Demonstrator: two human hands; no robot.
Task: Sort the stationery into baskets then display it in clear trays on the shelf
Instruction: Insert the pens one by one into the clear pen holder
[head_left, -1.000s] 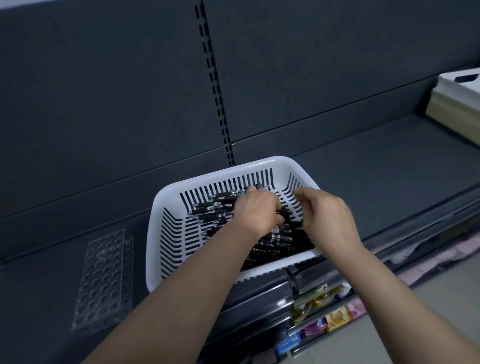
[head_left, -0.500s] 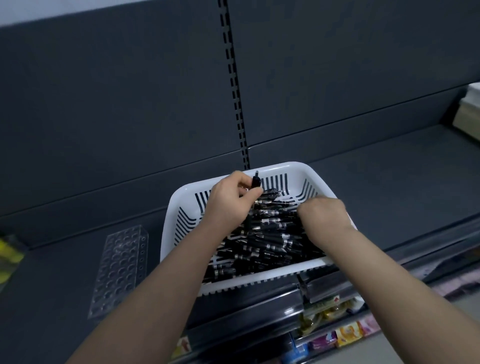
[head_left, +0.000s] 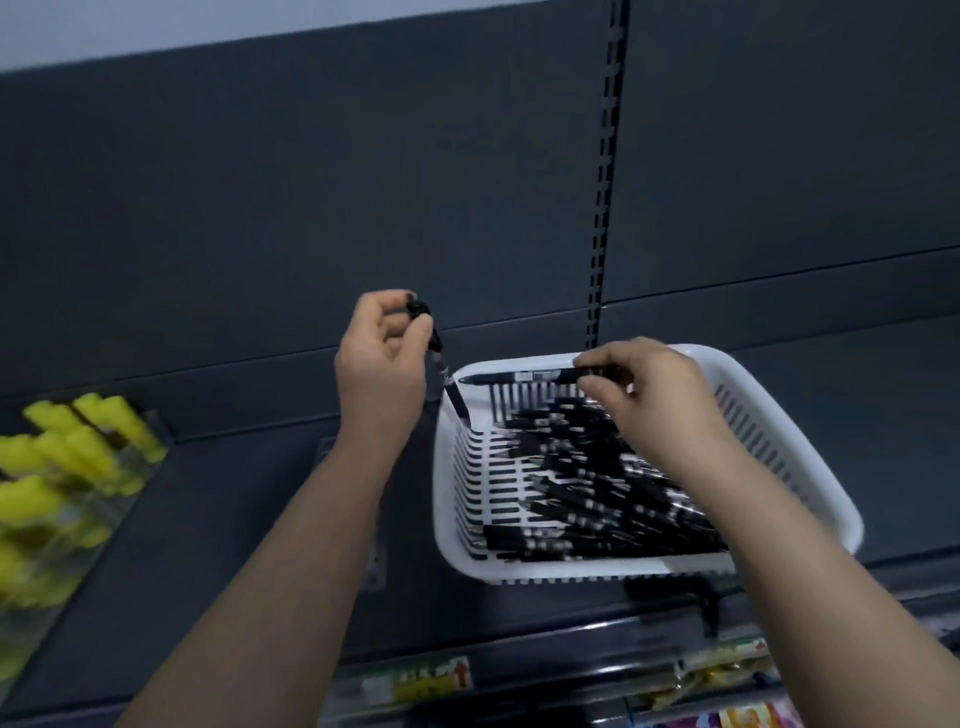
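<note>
While each hand pinches 1 black pen, the left hand (head_left: 382, 364) holding its pen (head_left: 441, 364) upright beside the white basket (head_left: 810, 457) and the right hand (head_left: 654, 395) holding its pen (head_left: 519, 376) level over the rim, either thin pinch could slip, dropping a pen onto the dark shelf (head_left: 208, 545).

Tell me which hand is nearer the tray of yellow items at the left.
Left. The left hand, pinching a black pen, is just left of the white basket, toward the yellow-item tray. The right hand is above the basket, farther away.
</note>
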